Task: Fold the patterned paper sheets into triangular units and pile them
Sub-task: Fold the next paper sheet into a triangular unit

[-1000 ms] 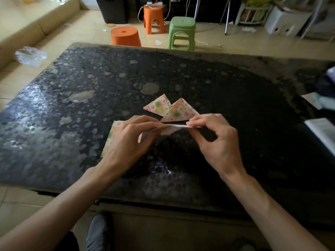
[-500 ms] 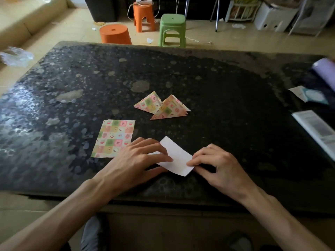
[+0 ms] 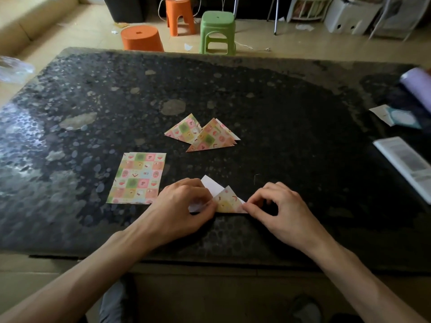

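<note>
A partly folded paper sheet (image 3: 227, 201) lies near the front of the dark stone table (image 3: 279, 141); its right end is turned up into a patterned triangle and its white back shows on the left. My left hand (image 3: 182, 206) pins the sheet's left part with its fingertips. My right hand (image 3: 277, 206) pinches the fold's right corner. A stack of flat patterned sheets (image 3: 138, 178) lies left of my hands. Farther back sit the folded triangular units (image 3: 203, 135), overlapping in a small pile.
A booklet (image 3: 405, 164), a paper slip (image 3: 394, 117) and a purple roll (image 3: 417, 87) lie along the table's right edge. Beyond the far edge stand an orange tub (image 3: 142, 39), an orange stool (image 3: 178, 14) and a green stool (image 3: 218, 31). A plastic bag (image 3: 14, 68) is on the floor at left.
The sheet went from held above the table to laid white side up; now its right end is folded over into a patterned triangle, my right hand pressing it.
</note>
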`<state>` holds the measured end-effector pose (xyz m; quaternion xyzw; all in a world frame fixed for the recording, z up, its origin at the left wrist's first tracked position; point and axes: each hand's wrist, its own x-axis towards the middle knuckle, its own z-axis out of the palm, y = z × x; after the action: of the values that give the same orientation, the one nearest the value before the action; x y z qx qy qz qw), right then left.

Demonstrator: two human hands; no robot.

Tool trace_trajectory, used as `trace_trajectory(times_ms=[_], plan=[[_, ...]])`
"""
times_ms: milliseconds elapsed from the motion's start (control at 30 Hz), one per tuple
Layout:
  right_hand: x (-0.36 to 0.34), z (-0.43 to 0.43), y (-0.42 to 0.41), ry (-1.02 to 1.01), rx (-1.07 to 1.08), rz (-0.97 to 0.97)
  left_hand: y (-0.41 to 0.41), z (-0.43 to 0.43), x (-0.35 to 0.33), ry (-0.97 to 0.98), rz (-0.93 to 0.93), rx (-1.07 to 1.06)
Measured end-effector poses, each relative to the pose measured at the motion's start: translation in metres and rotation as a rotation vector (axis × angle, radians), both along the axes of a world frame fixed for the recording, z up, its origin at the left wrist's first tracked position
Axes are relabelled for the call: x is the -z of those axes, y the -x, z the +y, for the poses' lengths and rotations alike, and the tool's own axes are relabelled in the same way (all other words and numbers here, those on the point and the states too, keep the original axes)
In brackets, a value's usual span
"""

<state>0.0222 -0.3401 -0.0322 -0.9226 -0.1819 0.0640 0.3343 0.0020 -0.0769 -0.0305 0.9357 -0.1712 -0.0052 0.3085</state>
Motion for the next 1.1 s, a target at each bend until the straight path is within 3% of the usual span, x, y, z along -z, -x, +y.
trace_trajectory(times_ms=[467,733,933,1100], plan=[[0.007,0.007,0.004,0.028,0.052,-0.053,-0.004,-0.011,0.002,-0.061,0.015,-0.137],[0.008,0.016,0.004,0.063,0.113,-0.092,0.004,-0.015,0.008,-0.072,-0.099,-0.192],[0.008,0.023,0.004,0.119,0.137,-0.083,0.006,-0.016,0.009,-0.069,-0.171,-0.141],[0.011,0.023,0.004,0.122,0.140,-0.093,0.013,-0.008,0.015,-0.226,-0.329,0.028]])
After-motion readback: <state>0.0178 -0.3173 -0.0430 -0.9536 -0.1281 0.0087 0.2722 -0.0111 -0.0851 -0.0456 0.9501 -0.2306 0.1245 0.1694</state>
